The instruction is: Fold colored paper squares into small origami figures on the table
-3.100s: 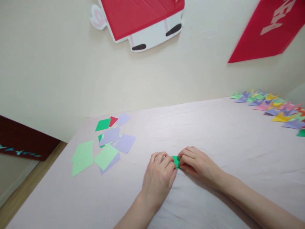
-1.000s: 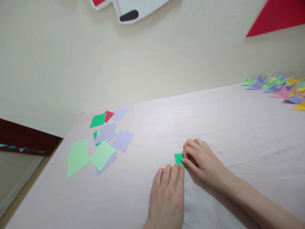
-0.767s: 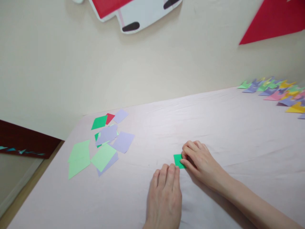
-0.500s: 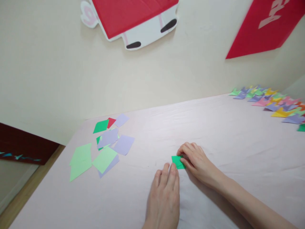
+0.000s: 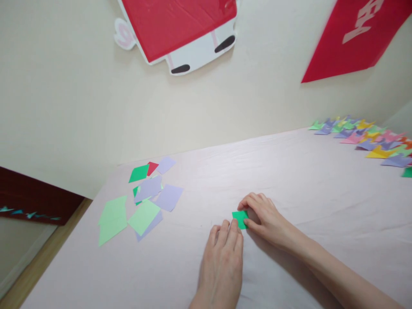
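A small folded piece of green paper [image 5: 240, 219] lies flat on the cloth-covered table between my hands. My right hand [image 5: 265, 219] grips its right side, with the thumb near the lower right edge and curled fingers by the upper right corner; part of the paper is hidden under them. My left hand [image 5: 223, 257] rests palm down with its fingers stretched out. Its fingertips touch the paper's lower left edge.
Loose paper sheets in light green [image 5: 112, 219], lilac [image 5: 169, 197], dark green [image 5: 139, 173] and red [image 5: 152, 168] lie at the left. Several folded paper shapes [image 5: 380, 152] stand in rows at the right. The wall [image 5: 209, 107] rises behind the table [image 5: 193, 266].
My right thumb has shifted slightly on the green paper, and the crease line seen across it earlier no longer shows. My left hand has barely moved. The whole view has tilted a little.
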Motion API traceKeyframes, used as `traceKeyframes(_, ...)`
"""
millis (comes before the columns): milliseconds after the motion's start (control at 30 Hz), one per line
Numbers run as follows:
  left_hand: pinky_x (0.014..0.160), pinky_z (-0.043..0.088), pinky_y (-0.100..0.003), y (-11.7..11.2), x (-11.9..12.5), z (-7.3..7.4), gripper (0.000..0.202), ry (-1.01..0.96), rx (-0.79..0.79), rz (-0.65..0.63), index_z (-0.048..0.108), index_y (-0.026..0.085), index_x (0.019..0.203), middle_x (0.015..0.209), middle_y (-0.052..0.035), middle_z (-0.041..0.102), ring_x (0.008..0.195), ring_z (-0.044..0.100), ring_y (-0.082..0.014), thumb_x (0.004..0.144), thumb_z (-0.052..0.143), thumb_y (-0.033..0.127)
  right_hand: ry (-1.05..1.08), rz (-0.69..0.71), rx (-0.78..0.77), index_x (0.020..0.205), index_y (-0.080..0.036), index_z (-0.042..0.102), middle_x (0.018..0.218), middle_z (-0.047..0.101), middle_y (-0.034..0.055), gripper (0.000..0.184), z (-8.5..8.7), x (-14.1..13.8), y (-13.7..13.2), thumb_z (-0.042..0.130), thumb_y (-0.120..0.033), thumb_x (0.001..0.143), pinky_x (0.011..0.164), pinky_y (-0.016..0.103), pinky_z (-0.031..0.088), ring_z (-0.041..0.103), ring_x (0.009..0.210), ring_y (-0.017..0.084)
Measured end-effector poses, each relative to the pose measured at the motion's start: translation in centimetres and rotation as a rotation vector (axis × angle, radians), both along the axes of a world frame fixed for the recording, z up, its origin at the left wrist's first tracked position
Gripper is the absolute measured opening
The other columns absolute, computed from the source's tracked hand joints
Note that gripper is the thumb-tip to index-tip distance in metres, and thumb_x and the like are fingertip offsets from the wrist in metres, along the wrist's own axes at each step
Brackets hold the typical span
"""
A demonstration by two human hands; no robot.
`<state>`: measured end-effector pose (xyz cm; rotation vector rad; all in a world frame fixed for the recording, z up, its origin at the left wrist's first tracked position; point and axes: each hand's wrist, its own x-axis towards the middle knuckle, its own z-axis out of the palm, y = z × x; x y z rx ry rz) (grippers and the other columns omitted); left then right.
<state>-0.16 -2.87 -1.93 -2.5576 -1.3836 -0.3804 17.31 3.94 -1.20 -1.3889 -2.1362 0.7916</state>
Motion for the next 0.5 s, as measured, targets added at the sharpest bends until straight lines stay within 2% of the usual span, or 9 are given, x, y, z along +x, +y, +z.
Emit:
traceKeyframes(167,0.094,0.049,-0.042,0.2,-0.9,0.1,0.039,-0.056,-0.109,-0.008,0.063,0.016,0.118,0.132,-0.0048,0.062,0.111,0.058,-0.0251,0.084,0.048,0.004,0.110,0.010,0.010,0.090,-0.021,0.059,0.093,0.064,0.0049,0.031,-0.3,0.8,0.4,0.045,-0.003,0.068,0.082,0.038,0.041,0.053,0.090,0.023)
traceKeyframes(300,0.095,0.049,-0.041,-0.1,-0.5,0.1,0.043,-0.085,-0.147,0.005,0.060,0.018,0.122,0.134,-0.0051,0.060,0.110,0.057,-0.0248,0.083,0.050,0.002,0.273,-0.127,0.023,0.084,-0.021,0.058,0.083,0.062,0.0034,0.028,-0.3,1.3,-0.2,0.039,-0.006,0.071,0.076,0.034,0.046,0.056,0.082,0.020)
traceKeyframes(400,0.096,0.048,-0.047,-0.7,1.2,0.4,0.039,-0.114,-0.153,0.084,0.058,0.016,0.124,0.127,-0.0091,0.062,0.110,0.056,-0.0289,0.085,0.057,0.012,0.233,-0.183,0.057,0.082,-0.021,0.059,0.080,0.061,0.0032,0.021,-0.1,1.2,-1.4,0.041,-0.012,0.079,0.073,0.034,0.047,0.056,0.079,0.021)
traceKeyframes(500,0.093,0.050,-0.050,-0.9,2.8,1.4,0.048,-0.173,-0.250,0.176,0.054,0.016,0.130,0.119,-0.0120,0.062,0.109,0.056,-0.0317,0.085,0.064,0.026,0.173,-0.167,0.090,0.090,-0.021,0.062,0.087,0.063,0.0049,0.023,0.1,0.8,-2.8,0.042,-0.013,0.082,0.078,0.037,0.048,0.058,0.086,0.022)
